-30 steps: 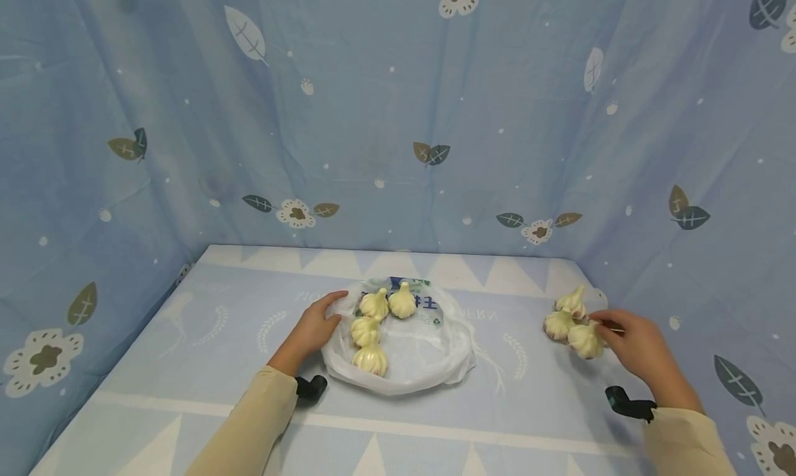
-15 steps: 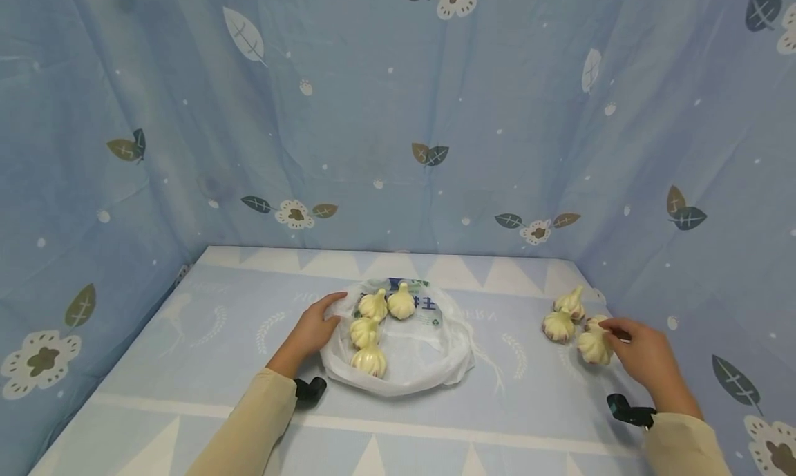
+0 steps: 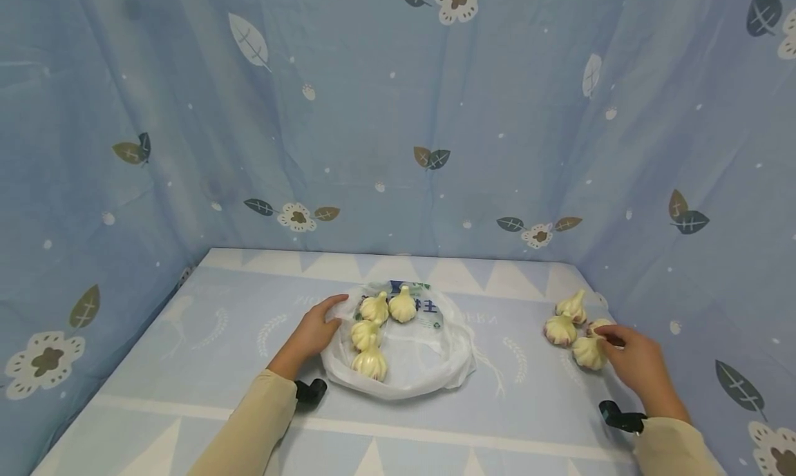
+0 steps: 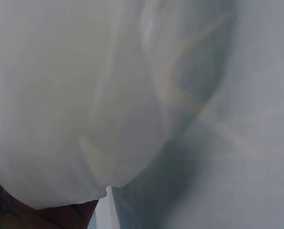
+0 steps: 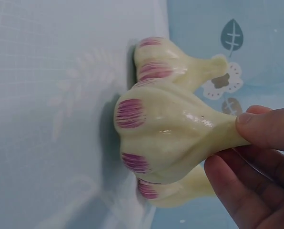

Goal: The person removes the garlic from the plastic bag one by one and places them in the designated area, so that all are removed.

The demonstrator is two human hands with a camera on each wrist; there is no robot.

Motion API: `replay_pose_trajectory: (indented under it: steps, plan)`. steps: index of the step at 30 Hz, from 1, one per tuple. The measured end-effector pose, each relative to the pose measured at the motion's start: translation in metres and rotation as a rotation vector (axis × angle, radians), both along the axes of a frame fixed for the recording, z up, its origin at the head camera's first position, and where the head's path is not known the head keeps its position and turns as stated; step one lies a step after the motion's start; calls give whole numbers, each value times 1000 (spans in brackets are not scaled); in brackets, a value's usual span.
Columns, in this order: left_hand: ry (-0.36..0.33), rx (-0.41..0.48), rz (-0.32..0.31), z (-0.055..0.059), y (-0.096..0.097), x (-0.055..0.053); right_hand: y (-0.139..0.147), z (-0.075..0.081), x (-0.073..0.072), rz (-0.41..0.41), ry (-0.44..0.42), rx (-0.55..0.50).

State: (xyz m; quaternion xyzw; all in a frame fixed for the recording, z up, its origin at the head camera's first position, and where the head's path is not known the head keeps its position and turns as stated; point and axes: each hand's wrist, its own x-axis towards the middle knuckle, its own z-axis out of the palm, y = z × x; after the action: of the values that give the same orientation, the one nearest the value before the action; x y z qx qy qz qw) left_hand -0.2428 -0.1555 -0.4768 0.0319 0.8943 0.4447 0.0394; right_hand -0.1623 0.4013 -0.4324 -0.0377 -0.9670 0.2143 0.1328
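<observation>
A white plastic bag [image 3: 429,386] lies spread on the table with its mouth up and several garlic bulbs [image 3: 370,363] inside, towards its left. At the bag's left rim, my left hand [image 3: 313,332] holds the film; the left wrist view is mostly filled by the blurred bag [image 4: 61,119]. My right hand [image 3: 640,365] pinches the stem of a garlic bulb [image 5: 161,129] with purple streaks, at the table's right side. That bulb [image 3: 588,353] is low by the table; whether it touches is unclear. Other bulbs [image 3: 560,331] stand close behind it.
A pale blue and white patterned cloth covers the table [image 3: 205,365]. Blue curtains [image 3: 373,117] with leaves and flowers hang behind and on both sides. Black camera mounts [image 3: 622,416] stick out from both wrists.
The pinched garlic bulb has shifted slightly right, then back left and nearer to me, so another bulb behind it shows. My left hand and the bag have stayed in place.
</observation>
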Motion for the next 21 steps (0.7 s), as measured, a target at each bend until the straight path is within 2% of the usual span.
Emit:
replay_pose_trajectory:
  steps: [8, 21]
  plan:
    - [6, -7, -8, 4, 0, 2, -1, -8, -2, -2, 33, -5]
    - [-19, -12, -5, 6, 0, 3, -1, -7, 1, 6, 70, -12]
